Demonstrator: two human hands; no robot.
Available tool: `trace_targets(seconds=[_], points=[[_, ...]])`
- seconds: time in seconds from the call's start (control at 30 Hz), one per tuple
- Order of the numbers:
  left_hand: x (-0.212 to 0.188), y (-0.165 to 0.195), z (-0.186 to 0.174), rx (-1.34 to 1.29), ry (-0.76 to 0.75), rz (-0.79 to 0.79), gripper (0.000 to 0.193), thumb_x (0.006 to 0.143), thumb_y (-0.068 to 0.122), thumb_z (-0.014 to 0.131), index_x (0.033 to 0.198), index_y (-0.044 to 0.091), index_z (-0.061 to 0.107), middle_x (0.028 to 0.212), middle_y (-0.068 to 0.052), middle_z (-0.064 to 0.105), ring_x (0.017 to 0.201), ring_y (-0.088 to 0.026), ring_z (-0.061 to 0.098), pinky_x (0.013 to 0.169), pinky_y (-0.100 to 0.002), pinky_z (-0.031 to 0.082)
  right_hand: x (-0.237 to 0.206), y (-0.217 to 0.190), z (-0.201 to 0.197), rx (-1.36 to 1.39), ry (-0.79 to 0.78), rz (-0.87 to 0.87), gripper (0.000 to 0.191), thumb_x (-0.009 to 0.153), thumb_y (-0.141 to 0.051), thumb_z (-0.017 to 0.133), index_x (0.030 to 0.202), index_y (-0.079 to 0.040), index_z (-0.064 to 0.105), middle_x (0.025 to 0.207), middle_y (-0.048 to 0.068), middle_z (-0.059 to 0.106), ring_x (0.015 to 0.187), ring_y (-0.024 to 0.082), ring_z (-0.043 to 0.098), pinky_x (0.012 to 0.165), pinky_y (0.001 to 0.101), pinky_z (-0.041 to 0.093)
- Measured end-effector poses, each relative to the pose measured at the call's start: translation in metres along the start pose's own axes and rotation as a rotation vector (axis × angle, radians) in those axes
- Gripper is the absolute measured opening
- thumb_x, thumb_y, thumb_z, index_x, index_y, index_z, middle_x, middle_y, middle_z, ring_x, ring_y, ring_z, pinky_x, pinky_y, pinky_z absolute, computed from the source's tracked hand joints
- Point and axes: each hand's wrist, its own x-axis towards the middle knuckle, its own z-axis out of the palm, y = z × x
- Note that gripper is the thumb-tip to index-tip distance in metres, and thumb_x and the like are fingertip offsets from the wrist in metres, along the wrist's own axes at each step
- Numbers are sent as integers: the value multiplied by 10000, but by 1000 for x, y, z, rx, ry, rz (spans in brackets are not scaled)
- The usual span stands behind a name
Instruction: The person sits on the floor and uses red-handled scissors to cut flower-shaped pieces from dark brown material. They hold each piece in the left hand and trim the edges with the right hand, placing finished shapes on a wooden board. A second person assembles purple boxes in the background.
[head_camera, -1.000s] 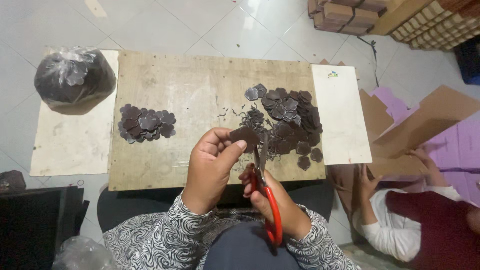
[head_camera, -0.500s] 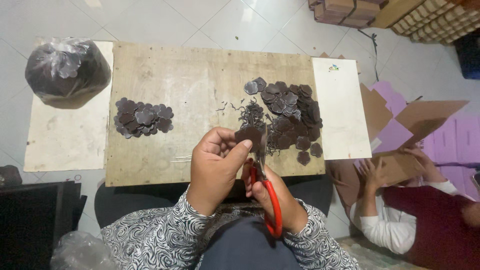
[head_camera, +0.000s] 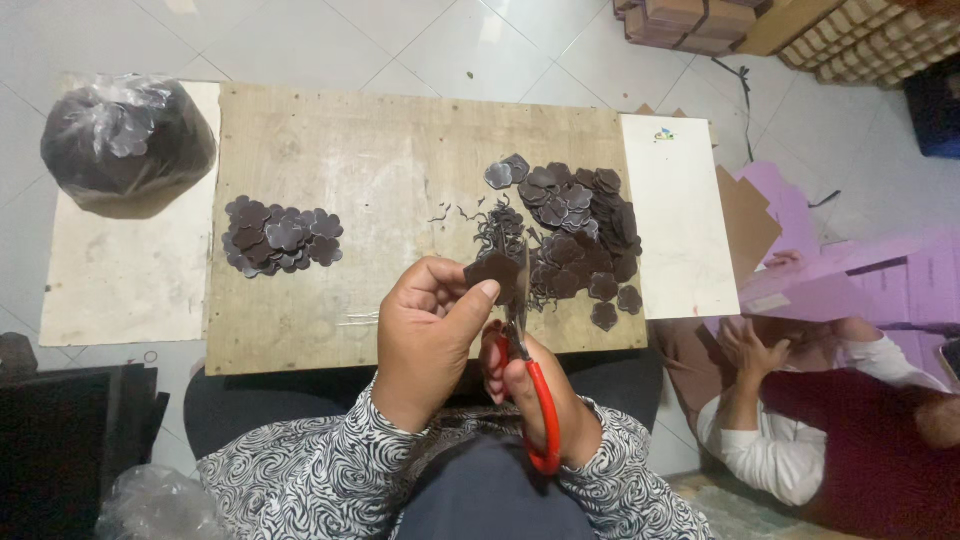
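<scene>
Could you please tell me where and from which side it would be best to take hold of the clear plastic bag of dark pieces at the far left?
Probably at the crumpled plastic on top of the clear plastic bag, coming straight down from above. The bag sits as a rounded, full mound on the pale board, so its smooth sides offer little to pinch, while the creased film on top can be bunched. Its left, top and near sides look unobstructed.
</scene>
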Motion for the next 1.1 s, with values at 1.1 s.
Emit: trace_targets(seconds=[1.1], points=[[9, 16, -16, 115, -30, -75, 347, 896, -14, 711, 1206, -22, 556, 887, -70, 730, 781, -66, 666, 693, -200, 536, 1, -5, -19, -85, -97, 190, 523, 1003, -605, 521, 979, -83, 515, 828, -29, 467, 709, 70, 441, 620, 222, 413]])
